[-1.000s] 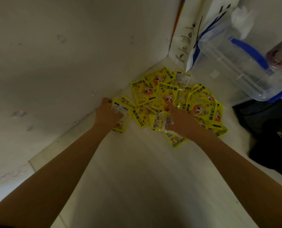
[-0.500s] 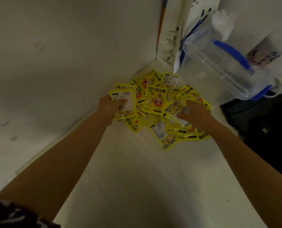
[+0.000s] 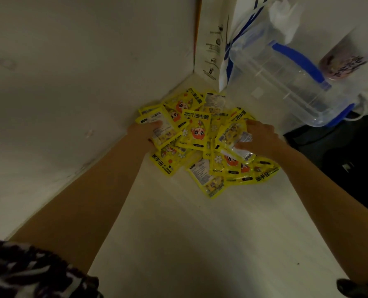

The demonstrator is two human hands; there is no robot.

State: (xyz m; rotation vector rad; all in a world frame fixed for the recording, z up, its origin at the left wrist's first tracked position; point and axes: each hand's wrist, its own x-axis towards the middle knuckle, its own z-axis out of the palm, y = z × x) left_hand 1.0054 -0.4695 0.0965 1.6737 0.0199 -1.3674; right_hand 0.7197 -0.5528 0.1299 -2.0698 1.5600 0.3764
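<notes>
Left hand [image 3: 143, 134] and right hand [image 3: 261, 137] each clutch hand warmer packets [image 3: 197, 130] mid-frame. I'd squeeze inward and scoop low so the bottom strays come along.

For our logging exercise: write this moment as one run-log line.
pile: yellow hand-warmer packets in corner of floor | left hand: grips packets, left edge | right hand: grips packets, right edge

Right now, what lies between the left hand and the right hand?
In the head view, overlapping yellow packets fill the stretch between left hand and right hand.
</notes>
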